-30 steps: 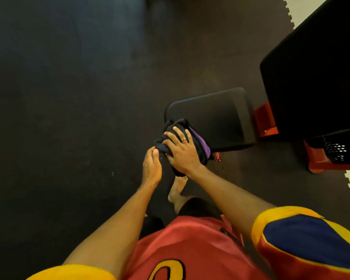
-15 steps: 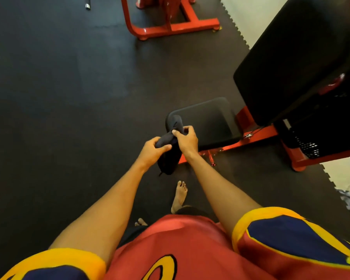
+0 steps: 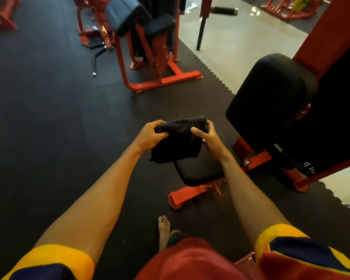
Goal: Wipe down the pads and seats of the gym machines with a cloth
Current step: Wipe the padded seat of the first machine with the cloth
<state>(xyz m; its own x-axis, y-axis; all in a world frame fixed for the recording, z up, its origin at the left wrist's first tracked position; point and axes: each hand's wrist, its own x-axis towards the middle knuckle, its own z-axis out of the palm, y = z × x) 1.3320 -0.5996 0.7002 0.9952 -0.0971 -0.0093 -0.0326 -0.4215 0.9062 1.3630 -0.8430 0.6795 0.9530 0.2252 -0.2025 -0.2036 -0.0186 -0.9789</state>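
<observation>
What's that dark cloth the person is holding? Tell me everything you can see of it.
The cloth is dark, nearly black, soft-looking fabric, bunched along its top and hanging loose below. The left hand grips its upper left end, the right hand its upper right end. It overlaps the black seat in this view; contact cannot be told.

Hands: two, left hand (image 3: pixel 150 134) and right hand (image 3: pixel 211 138). Cloth (image 3: pixel 178 141): one, dark. Near machine (image 3: pixel 253 156): one seat (image 3: pixel 200 169), one back pad (image 3: pixel 271 98). Far machine (image 3: pixel 170 77): two pads, a grey pad (image 3: pixel 123 15) and a dark pad (image 3: pixel 160 25). Bare foot (image 3: pixel 164 229): one in view. Loose metal bar (image 3: pixel 96 59): one. Other red frames at the far edges: blurred, not counted.
</observation>
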